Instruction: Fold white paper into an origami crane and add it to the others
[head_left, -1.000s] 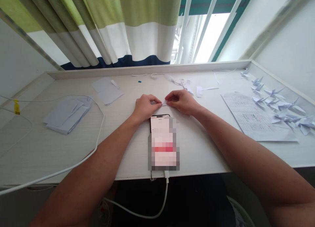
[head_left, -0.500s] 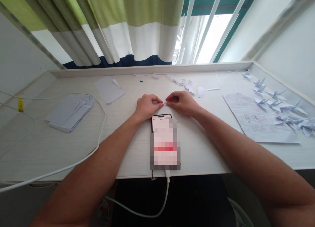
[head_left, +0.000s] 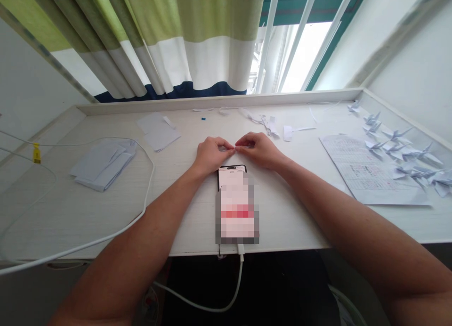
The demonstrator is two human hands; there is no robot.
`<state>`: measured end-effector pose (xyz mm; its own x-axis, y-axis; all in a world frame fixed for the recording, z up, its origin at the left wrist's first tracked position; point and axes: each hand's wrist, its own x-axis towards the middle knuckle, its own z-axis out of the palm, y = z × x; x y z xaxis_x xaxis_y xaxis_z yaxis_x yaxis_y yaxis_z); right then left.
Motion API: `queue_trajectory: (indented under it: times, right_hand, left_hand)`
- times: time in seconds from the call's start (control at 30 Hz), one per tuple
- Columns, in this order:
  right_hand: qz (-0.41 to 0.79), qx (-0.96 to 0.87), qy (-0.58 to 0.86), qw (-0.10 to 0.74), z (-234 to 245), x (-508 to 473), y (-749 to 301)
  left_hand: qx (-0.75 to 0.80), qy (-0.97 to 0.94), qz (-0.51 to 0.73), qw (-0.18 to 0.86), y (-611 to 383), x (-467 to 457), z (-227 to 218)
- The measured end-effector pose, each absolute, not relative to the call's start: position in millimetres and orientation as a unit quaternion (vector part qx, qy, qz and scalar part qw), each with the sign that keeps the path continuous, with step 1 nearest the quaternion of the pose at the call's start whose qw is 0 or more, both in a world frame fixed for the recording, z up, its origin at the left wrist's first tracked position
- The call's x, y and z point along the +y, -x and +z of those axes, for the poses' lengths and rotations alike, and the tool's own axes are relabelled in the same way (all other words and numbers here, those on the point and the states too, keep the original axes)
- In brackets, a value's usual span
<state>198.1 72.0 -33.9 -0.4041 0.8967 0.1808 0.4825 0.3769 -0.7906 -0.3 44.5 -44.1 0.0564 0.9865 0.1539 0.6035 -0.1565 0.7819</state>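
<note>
Mid-desk layout
Left hand (head_left: 210, 154) and right hand (head_left: 259, 149) pinch a small white paper scrap (head_left: 234, 148) behind the black smartphone (head_left: 231, 171) on the pale wooden desk (head_left: 176, 213); stacked white sheets (head_left: 100, 162) lie left, folded paper cranes (head_left: 399, 149) right.

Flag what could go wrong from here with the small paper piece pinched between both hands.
1. The small paper piece is pinched between the left hand and right hand; a hard pull might tear it.
2. The phone lies right by the wrists, its plugged end at the near edge of the table; a forearm nudge could push it off.
3. The white cable loops beside the left forearm and could snag.
</note>
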Motion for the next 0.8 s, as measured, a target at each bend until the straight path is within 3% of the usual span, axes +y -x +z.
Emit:
queue_trajectory:
  times: [0.27, 0.8]
  right_hand:
    - [0.305, -0.783, 0.449, 0.303, -36, 70, -195]
    - [0.306, -0.785, 0.444, 0.304, -40, 73, -195]
  left_hand:
    - [0.567, -0.644, 0.356, 0.370, 11, 42, -34]
    - [0.553, -0.672, 0.355, 0.340, 10, 40, -34]
